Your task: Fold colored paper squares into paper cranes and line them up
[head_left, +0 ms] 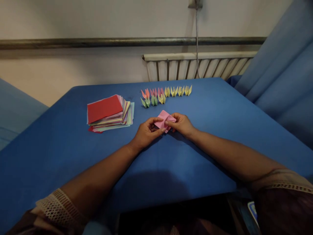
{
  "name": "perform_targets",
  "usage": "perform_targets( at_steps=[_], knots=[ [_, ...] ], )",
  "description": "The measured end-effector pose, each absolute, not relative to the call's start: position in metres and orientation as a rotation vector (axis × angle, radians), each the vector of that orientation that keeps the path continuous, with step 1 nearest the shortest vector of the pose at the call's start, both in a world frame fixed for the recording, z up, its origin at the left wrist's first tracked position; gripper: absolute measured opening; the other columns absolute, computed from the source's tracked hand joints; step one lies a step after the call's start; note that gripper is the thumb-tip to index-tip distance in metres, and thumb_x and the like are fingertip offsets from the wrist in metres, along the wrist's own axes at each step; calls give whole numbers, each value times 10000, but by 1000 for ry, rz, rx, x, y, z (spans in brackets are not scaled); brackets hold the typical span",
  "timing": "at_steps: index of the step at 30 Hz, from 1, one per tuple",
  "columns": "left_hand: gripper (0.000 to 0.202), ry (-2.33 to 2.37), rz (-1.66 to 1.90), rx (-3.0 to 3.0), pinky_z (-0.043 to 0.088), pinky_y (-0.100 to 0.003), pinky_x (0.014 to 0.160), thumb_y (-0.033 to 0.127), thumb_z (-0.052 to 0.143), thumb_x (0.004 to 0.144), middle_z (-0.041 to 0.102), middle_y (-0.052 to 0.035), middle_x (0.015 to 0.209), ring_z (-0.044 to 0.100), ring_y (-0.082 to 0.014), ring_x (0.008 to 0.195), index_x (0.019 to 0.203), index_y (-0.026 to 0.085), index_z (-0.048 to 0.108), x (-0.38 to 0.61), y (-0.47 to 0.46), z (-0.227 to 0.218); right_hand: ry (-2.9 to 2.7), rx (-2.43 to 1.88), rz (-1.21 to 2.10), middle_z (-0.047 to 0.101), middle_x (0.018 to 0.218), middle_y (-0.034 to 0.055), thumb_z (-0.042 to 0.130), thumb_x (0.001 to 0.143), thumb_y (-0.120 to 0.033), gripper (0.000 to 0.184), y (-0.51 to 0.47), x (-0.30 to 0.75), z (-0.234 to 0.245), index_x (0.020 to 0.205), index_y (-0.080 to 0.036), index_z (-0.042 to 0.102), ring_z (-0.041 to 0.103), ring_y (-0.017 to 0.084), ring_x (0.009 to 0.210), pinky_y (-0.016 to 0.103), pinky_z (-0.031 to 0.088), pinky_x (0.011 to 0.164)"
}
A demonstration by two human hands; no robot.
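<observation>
A partly folded pink paper lies on the blue table near its middle. My left hand pinches its near left edge with thumb and fingers. My right hand grips its right side, fingertips pressed on the fold. Both hands rest on the table.
A stack of coloured paper sheets with a red sheet on top lies to the left. Several small folded paper figures in green, pink and yellow stand in rows behind the hands. A radiator and blue fabric lie beyond the table.
</observation>
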State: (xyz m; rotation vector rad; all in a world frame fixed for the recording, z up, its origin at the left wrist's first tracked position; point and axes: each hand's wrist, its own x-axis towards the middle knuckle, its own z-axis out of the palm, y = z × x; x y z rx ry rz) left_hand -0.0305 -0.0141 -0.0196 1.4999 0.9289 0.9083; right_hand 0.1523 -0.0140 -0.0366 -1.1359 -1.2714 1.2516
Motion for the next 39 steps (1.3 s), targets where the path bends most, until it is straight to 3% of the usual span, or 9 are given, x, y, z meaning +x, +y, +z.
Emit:
perform_targets(
  at_steps=[7, 12, 15, 20, 29, 39],
  knots=[
    [563, 970, 930, 1588, 507, -269, 715, 326, 811, 601, 651, -33, 972, 628, -128, 734, 1084, 172, 567, -24, -11, -28, -1267, -1252, 1100, 539, 573, -48, 734, 608, -349, 270, -11, 143, -40, 667, -184, 529, 478, 93, 487, 216, 373, 437],
    [329, 1132, 1083, 1566, 475, -269, 731, 318, 726, 658, 660, -19, 865, 612, -150, 759, 918, 152, 613, -17, -3, -25, -1292, -1255, 1054, 555, 616, -39, 690, 627, -348, 238, -8, 142, -43, 685, -192, 520, 487, 97, 524, 208, 373, 444],
    [207, 1231, 1104, 1536, 418, -232, 606, 297, 687, 656, 613, 22, 701, 550, -130, 635, 794, 158, 621, -21, 0, -23, -1287, -1277, 1049, 536, 603, -41, 673, 653, -355, 221, -8, 143, -41, 683, -196, 522, 468, 93, 498, 216, 382, 433],
    [206, 1231, 1102, 1412, 328, -206, 500, 291, 696, 617, 516, 58, 584, 449, -95, 528, 708, 165, 561, -27, 1, -24, -1196, -1217, 1183, 546, 581, -39, 687, 632, -331, 214, -10, 145, -36, 668, -198, 523, 480, 92, 459, 224, 411, 419],
    [191, 1243, 1035, 1492, 362, -206, 513, 282, 694, 629, 547, 39, 609, 471, -99, 556, 715, 148, 588, -32, -6, -23, -1030, -1237, 1453, 561, 567, -13, 658, 634, -343, 205, -10, 138, -26, 682, -156, 587, 506, 101, 466, 235, 428, 459],
    [275, 1260, 1054, 1527, 450, -238, 624, 359, 722, 632, 639, 5, 759, 580, -131, 663, 768, 144, 617, -31, -9, -22, -1426, -1365, 902, 529, 550, -30, 576, 738, -377, 240, -16, 122, -46, 623, -168, 608, 440, 107, 516, 228, 311, 487]
  ],
)
